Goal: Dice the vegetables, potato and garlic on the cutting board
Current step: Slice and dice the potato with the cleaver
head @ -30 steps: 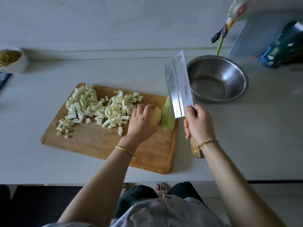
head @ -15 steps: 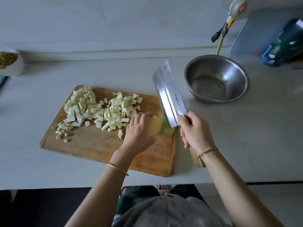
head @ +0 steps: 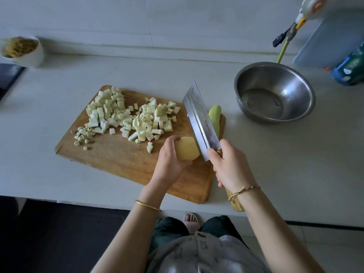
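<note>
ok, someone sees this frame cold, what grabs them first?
The big cleaver, gripped by the right hand over the right side of the cutting board, with its blade at the end of the peeled potato that the left hand holds. Next come the heap of pale diced cubes across the board's far half and the steel bowl on the counter to the far right.

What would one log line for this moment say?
left hand holds potato | right hand grips cleaver at potato | dice piled on board
</note>
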Available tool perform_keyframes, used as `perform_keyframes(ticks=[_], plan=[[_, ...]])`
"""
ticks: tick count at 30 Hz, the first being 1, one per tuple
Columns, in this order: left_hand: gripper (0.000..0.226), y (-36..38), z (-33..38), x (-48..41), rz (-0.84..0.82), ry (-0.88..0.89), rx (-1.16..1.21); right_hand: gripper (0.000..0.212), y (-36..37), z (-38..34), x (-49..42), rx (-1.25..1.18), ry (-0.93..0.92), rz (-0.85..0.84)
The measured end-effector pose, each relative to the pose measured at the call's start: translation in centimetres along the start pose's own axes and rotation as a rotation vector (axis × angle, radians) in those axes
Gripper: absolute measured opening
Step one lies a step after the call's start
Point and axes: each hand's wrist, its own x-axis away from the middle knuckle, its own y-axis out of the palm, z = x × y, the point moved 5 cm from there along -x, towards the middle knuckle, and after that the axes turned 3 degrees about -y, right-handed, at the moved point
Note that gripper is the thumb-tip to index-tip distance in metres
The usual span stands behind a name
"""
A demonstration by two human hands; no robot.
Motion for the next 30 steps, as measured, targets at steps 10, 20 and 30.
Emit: perform_keyframes(ticks=[10,20,30], plan=[[0.069,-0.7,-0.4,-0.2,-0.055,-0.075,0.132,0.039,0.3,-1.5,0.8,0.123,0.021,-0.066],[0.074,-0.6,0.1,-1.7,-0.058,-0.013,0.079,0.024,0.8,-3.3,1.2,0.183,0.097,-0.071],[0.065,-1.3,-0.1,-2.1,-0.099,0.043,0.087,0.018,2.5,-5.4,0.7,0.337,0.172,-0.065]])
